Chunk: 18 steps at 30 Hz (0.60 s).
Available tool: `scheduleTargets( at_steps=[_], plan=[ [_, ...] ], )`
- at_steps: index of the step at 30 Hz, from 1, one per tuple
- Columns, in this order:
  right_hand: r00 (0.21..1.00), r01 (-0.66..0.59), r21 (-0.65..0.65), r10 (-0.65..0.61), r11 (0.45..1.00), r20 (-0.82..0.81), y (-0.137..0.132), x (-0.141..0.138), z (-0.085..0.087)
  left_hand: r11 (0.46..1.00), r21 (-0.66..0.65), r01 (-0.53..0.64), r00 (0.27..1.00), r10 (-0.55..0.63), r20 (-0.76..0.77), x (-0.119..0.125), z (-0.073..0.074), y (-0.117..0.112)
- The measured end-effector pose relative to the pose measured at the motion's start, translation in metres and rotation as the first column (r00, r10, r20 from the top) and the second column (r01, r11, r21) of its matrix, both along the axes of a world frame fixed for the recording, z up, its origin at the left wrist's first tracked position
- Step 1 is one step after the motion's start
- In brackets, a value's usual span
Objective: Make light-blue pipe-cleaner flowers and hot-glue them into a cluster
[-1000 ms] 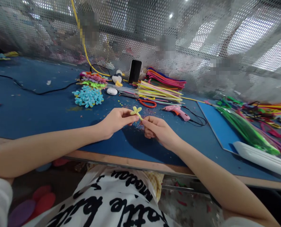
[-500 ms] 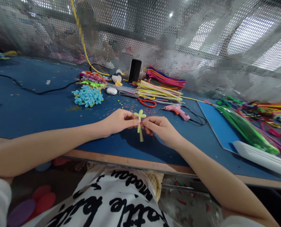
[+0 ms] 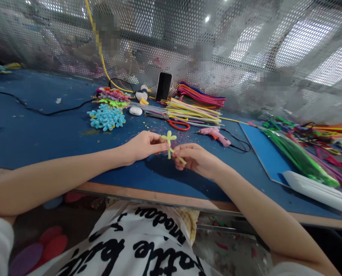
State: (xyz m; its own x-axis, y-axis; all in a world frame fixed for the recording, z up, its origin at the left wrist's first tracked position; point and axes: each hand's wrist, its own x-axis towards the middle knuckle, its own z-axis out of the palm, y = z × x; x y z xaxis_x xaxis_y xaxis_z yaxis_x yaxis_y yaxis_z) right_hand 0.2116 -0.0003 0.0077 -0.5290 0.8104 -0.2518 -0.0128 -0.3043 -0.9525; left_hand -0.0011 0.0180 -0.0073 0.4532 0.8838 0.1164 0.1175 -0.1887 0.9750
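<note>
Both hands meet over the blue table [image 3: 44,130] near its front edge. My left hand [image 3: 143,145] pinches a yellow pipe-cleaner flower [image 3: 168,138] just under its small looped petals. My right hand [image 3: 195,159] is closed round the loose yellow stem end, which sticks out toward the lower right between its fingers. The flower stands roughly upright between the two hands.
Behind the hands lie red-handled scissors [image 3: 179,124], a pink glue gun [image 3: 215,135] with its cord, a stack of coloured pipe cleaners [image 3: 195,105], an upright phone [image 3: 163,86], and piles of finished flowers [image 3: 107,117]. Green pipe cleaners [image 3: 299,157] and a white case [image 3: 317,191] lie at the right.
The flower has been turned from leaning left to upright, and the stem end has swung from hanging down to bent toward my right hand. Both hands stayed in place.
</note>
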Motion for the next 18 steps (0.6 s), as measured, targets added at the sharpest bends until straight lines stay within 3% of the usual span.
scheduleTargets(
  at_steps=[6, 18],
  plan=[
    [0.986, 0.022, -0.123, -0.042, 0.992, -0.161, 0.0006, -0.0034, 0.0019, 1.0, 0.022, -0.007, 1.0, 0.007, 0.028, -0.0001, 0.0033, -0.0015],
    [0.977, 0.018, 0.054, -0.006, 0.998, -0.214, -0.0017, -0.0007, -0.0013, 1.0, -0.016, 0.024, 0.996, -0.023, 0.086, 0.0004, 0.0072, -0.0046]
  ],
)
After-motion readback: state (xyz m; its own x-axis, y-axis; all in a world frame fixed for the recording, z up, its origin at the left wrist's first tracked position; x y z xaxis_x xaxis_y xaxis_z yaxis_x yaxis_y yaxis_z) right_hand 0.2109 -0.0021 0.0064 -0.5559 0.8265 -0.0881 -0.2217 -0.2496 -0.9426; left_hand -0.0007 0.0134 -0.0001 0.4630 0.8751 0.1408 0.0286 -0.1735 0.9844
